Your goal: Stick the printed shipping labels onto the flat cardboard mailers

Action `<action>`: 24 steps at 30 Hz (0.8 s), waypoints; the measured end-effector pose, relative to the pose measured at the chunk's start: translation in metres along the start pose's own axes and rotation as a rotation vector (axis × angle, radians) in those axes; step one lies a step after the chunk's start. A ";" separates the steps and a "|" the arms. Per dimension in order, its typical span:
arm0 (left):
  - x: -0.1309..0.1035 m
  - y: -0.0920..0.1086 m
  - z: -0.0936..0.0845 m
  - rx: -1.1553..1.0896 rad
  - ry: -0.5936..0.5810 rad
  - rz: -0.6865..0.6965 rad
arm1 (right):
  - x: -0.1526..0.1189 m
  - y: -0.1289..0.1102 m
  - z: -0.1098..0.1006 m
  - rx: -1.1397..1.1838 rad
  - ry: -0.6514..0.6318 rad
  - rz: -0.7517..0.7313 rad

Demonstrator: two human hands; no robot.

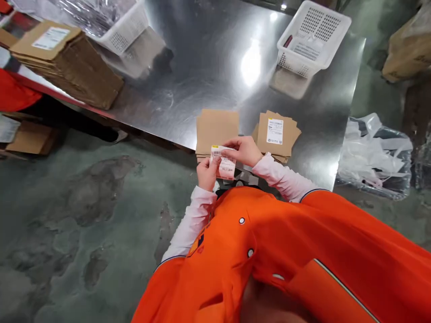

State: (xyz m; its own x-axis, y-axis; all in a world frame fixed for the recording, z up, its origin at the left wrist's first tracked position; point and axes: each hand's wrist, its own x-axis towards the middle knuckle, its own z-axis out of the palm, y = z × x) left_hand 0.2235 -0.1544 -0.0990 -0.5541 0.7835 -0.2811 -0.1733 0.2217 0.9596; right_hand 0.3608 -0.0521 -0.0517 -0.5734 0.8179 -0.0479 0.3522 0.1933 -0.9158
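A white printed label (226, 167) with a yellow mark at its top corner is between my hands, close to my body. My left hand (207, 174) pinches its left edge. From the right, my right hand (245, 150) has its fingers closed on the label's upper part. Just beyond the label, a stack of plain brown cardboard pieces (218, 128) lies at the near edge of the metal table. To the right sits a fanned stack of brown cardboard (291, 133), with a white label (275, 131) stuck flat on its top piece.
The metal table (202, 67) carries a white perforated basket (303, 67) at the back right. At the left are a tall cardboard stack (72, 67) and a white basket (126, 29) of clear plastic. A bag of white material (373, 157) lies right of the table. Another person's leg (77, 119) shows left.
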 end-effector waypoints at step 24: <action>-0.022 -0.017 -0.112 -0.038 -0.304 -0.437 | 0.131 0.060 0.050 -0.722 -0.149 -0.191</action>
State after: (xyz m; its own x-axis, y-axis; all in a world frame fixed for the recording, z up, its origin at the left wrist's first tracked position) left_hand 0.1475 -0.2400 -0.1107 -0.1640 0.7568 -0.6327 -0.3678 0.5483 0.7511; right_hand 0.2697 0.0395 -0.1331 -0.7485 0.6629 -0.0150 0.6041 0.6724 -0.4278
